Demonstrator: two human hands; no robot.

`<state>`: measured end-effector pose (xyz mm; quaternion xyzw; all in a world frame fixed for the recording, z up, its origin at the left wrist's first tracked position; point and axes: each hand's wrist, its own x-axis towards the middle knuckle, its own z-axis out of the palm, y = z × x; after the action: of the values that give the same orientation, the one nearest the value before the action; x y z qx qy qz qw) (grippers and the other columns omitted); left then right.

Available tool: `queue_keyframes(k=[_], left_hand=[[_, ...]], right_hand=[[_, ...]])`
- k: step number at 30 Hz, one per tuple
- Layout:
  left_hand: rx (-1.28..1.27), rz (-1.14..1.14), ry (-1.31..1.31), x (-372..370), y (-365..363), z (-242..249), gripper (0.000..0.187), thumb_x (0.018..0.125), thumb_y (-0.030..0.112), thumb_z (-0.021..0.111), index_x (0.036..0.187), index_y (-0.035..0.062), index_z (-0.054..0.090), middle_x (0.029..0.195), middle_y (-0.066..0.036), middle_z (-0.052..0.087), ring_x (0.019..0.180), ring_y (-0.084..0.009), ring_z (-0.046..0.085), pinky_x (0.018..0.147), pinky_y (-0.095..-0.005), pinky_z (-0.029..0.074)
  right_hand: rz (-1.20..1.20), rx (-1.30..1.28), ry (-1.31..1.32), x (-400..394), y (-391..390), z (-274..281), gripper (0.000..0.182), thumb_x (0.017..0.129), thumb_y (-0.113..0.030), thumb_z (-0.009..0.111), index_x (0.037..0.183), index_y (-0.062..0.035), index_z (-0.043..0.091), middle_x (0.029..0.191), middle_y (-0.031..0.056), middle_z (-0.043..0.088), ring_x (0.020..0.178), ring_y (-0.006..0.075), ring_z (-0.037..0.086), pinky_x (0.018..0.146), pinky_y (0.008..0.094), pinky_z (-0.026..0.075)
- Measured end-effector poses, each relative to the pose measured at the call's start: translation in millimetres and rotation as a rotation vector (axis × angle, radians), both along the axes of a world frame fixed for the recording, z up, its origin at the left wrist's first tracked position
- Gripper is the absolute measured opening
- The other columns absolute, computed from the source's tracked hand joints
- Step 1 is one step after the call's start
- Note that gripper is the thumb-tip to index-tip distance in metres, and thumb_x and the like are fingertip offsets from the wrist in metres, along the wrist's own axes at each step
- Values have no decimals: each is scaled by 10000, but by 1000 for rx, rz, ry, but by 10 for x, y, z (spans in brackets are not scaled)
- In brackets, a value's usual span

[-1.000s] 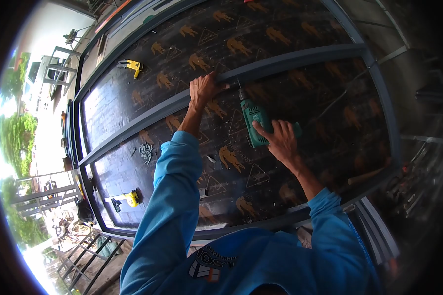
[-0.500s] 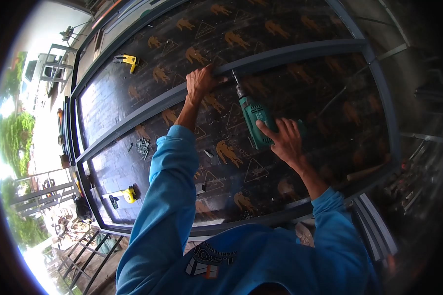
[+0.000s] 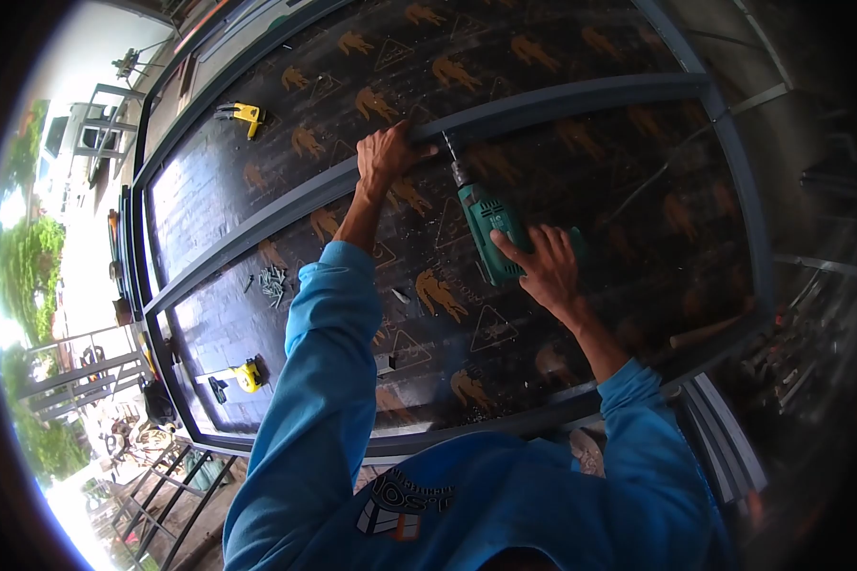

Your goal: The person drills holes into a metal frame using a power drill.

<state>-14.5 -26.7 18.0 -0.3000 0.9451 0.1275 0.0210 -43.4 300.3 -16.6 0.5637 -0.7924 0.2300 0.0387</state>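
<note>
My right hand (image 3: pixel 550 269) is wrapped round the body of a green power drill (image 3: pixel 490 228). The drill's long bit points up and away from me, its tip right at the near side of a grey metal bar (image 3: pixel 562 98). My left hand (image 3: pixel 385 157) grips that same bar a little to the left of the bit, thumb on the near side and fingers over the top. The bar crosses a dark printed panel (image 3: pixel 505 314) and belongs to a grey metal frame. Some fingers of both hands are hidden.
Loose screws (image 3: pixel 273 285) lie in a pile left of my left sleeve. A yellow tape measure (image 3: pixel 249 375) rests near the lower left corner, and a yellow-handled clamp (image 3: pixel 249 117) farther up. Metal profiles (image 3: pixel 726 433) lean at the lower right.
The drill and my right hand have shifted very slightly left and up in view, and the whole scene moves a little too. Both holds are unchanged.
</note>
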Motion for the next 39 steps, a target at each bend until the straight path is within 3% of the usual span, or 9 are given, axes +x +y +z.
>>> queue_keyframes(k=[6,14,20,27,30,36,38,39], left_hand=[[-13,-23,0,12,-6,22,621,694,606,727,1048,98,672,825,-142,710,831,-319,691,735,-425,501],[-5,67,-41,-57,97,98,786,652,811,605,1027,127,703,843,-109,718,813,-277,702,689,-379,519],[-22,109,-83,-81,108,101,807,634,826,604,1022,127,709,837,-108,719,809,-281,703,689,-378,520],[-39,118,-93,-84,119,83,786,643,816,608,956,103,716,817,-117,714,787,-280,701,675,-391,520],[-15,90,-45,-42,89,44,745,640,759,667,960,88,705,816,-122,713,787,-285,700,699,-403,516],[13,69,-54,-23,89,17,790,582,664,773,1070,54,660,873,-173,711,867,-341,688,776,-435,506],[-17,23,-48,-32,56,28,742,573,613,804,1063,77,651,861,-156,713,865,-325,692,769,-427,506],[-16,28,-48,-25,53,34,742,573,613,804,1063,77,651,861,-156,713,865,-325,692,769,-427,506]], right_hand=[[-10,-25,-7,12,-3,-40,1097,620,-38,790,1479,-433,233,1110,128,565,1050,318,561,893,493,434],[-24,-39,-16,0,11,-1,1103,597,-48,808,1472,-431,256,1106,124,574,1043,314,567,871,480,434],[-8,-48,-20,-23,18,-50,1119,565,-64,835,1464,-430,277,1103,115,574,1042,305,568,868,472,432],[-9,-38,-29,-33,15,-53,1132,566,-70,839,1466,-435,259,1099,116,574,1032,306,570,858,475,435],[5,-80,10,-65,8,-171,1130,579,-79,834,1473,-433,242,1055,108,567,1018,312,564,853,484,434],[-59,-76,51,73,-58,-273,1160,607,-57,805,1500,-421,159,907,88,519,862,298,545,805,506,424],[-47,-120,47,29,-87,-237,1103,554,-58,810,1475,-376,293,885,63,489,834,262,522,751,446,400],[-43,-119,47,22,-93,-206,1103,554,-58,810,1475,-376,293,885,63,489,834,262,522,751,446,400]])
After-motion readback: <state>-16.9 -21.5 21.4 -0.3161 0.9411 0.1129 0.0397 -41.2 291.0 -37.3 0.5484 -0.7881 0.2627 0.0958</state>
